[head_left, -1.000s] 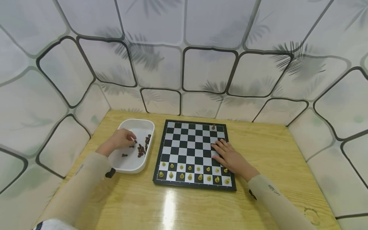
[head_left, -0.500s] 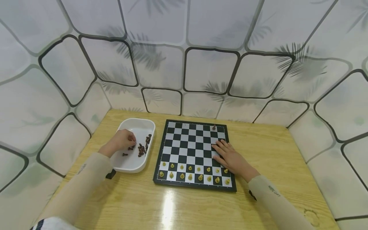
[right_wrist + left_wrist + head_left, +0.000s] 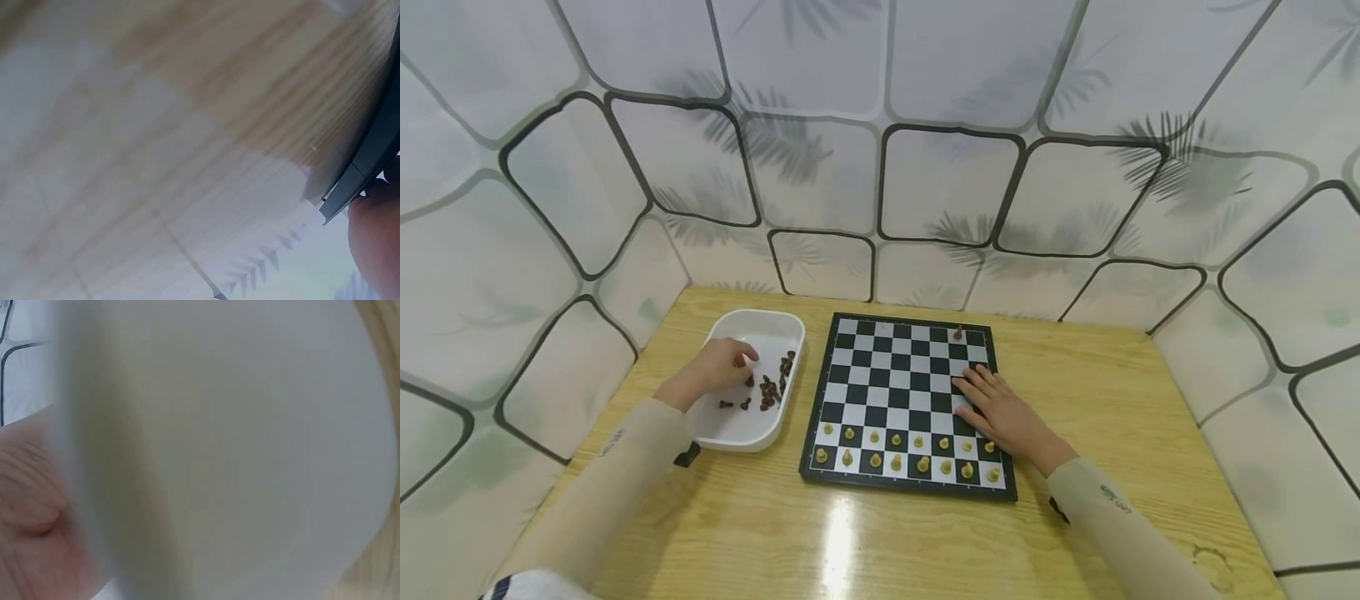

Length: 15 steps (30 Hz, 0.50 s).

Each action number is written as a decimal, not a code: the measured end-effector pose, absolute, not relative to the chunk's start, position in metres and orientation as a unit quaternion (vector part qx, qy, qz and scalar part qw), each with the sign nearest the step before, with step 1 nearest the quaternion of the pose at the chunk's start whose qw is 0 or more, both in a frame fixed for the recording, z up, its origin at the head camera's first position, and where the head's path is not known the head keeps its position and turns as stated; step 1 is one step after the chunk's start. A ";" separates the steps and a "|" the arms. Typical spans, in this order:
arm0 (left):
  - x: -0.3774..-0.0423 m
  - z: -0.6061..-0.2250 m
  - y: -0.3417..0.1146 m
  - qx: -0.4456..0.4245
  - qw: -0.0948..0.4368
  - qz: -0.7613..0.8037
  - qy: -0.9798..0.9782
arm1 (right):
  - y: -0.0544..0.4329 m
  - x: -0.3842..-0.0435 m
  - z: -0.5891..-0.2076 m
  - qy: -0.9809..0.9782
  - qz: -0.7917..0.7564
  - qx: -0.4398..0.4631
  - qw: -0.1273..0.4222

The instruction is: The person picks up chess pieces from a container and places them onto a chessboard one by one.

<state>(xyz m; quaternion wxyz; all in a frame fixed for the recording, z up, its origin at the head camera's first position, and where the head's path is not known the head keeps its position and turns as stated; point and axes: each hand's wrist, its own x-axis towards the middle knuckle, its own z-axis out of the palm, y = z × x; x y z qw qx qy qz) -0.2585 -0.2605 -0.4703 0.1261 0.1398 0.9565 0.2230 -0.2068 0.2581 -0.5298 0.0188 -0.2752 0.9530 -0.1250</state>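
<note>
My left hand [image 3: 718, 365] reaches into a white plastic tray [image 3: 718, 433], its index finger lifted apart from the thumb. Right under its fingertips is a dark brown chess piece [image 3: 749, 381]. Close by in the tray lie two loose dark pieces, one a small chess piece [image 3: 745, 404], and a cluster of brown chess pieces [image 3: 768, 393]. My right hand [image 3: 1003, 412] rests with fingers spread on the right side of a black-and-white chessboard [image 3: 880, 373]. Yellow chess pieces [image 3: 896, 439] stand in two rows along the board's near side. One brown chess piece [image 3: 958, 332] stands at the far right.
The wooden table [image 3: 760, 525] carries both tray and board, set side by side with a narrow gap. Patterned white walls [image 3: 947, 183] enclose the table at the back and both sides. In the left wrist view, the tray's wall [image 3: 237, 450] fills most of the frame.
The left hand's finger and thumb close together half a second ago, then part now. One dark piece in the tray has shifted toward the near side. The right hand stays put.
</note>
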 end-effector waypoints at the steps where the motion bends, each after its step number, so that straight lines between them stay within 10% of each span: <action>1: -0.258 -0.469 -0.261 0.147 0.127 0.223 0.955 | 0.258 -0.207 -0.529 0.953 -0.125 -0.275 0.020; 15: -0.251 -0.461 -0.253 0.160 0.167 0.167 0.959 | 0.257 -0.207 -0.529 0.954 -0.122 -0.272 0.026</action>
